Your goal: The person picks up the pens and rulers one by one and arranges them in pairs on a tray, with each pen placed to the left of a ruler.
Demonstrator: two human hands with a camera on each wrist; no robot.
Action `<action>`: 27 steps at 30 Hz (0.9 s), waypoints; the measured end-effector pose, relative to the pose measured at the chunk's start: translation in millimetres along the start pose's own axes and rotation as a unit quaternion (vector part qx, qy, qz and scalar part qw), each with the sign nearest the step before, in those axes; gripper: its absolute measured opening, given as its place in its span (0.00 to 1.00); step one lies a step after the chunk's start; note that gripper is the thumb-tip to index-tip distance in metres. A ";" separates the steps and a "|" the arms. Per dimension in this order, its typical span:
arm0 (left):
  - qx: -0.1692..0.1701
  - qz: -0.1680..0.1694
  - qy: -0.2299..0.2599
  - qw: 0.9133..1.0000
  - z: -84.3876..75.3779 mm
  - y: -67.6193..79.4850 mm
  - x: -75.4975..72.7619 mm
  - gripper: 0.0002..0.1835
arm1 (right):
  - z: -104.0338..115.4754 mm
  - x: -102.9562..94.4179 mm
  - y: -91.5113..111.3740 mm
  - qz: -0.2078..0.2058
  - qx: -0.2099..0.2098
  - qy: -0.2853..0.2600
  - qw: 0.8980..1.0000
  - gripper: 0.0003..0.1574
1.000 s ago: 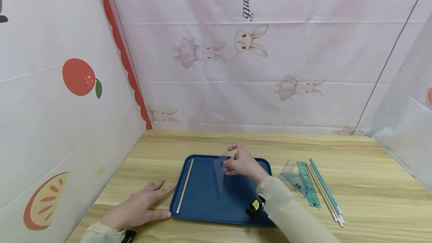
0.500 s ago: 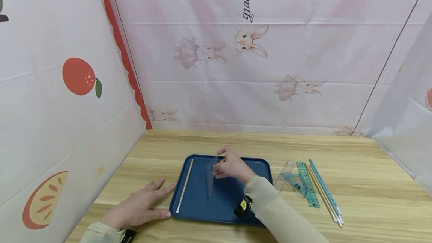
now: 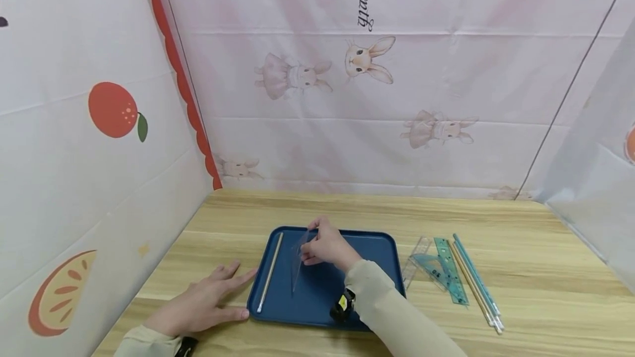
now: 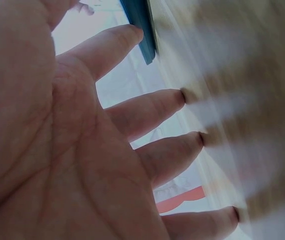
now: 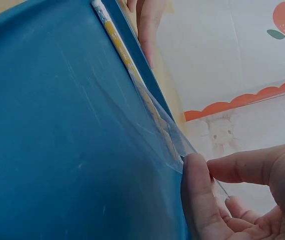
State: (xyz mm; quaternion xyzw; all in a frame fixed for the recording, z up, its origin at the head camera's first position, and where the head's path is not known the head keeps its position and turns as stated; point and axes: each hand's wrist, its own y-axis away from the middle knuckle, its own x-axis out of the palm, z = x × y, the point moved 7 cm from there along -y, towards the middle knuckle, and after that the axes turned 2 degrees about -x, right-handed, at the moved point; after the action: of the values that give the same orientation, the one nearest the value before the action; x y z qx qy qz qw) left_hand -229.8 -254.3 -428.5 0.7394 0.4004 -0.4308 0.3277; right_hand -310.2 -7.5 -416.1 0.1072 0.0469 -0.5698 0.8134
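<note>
My right hand (image 3: 324, 247) pinches a clear plastic set square (image 3: 296, 266) between thumb and fingers, tilted on edge over the blue tray (image 3: 337, 296). In the right wrist view the set square (image 5: 157, 125) has its lower point close over the tray floor, and a pencil shows through it. That pencil (image 3: 270, 274), yellow-and-white with a white end, lies along the tray's left side. My left hand (image 3: 203, 302) rests on the table with fingers spread, its fingertips at the tray's left rim. In the left wrist view its fingers (image 4: 147, 112) are straight and touch the tabletop.
Right of the tray lie a clear ruler (image 3: 416, 258), a blue set square (image 3: 436, 269) and a green ruler (image 3: 451, 271), overlapping. Several pencils (image 3: 476, 282) lie side by side farther right. Printed cloth walls (image 3: 317, 142) stand behind and at both sides of the wooden table (image 3: 536, 269).
My right hand has carried the set square leftward over the tray, toward the pencil. My left hand has stayed in place at the rim.
</note>
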 end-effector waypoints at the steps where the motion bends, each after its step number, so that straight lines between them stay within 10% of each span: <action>1: 0.001 0.000 -0.001 1.000 -0.3 -0.3 0.0 0.47 | -0.5 0.9 -0.5 0.000 0.001 0.002 1.000 0.31; 27: -0.001 0.006 -0.010 1.000 -2.4 -1.2 -2.4 0.47 | -3.7 22.0 -9.9 -0.019 0.039 0.000 0.999 0.34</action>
State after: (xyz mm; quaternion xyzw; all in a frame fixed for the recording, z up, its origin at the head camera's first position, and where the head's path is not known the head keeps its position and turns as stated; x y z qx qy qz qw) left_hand -230.7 -252.5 -425.5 0.7371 0.3933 -0.4358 0.3349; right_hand -311.6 -30.0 -425.3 0.1377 0.0271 -0.5861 0.7980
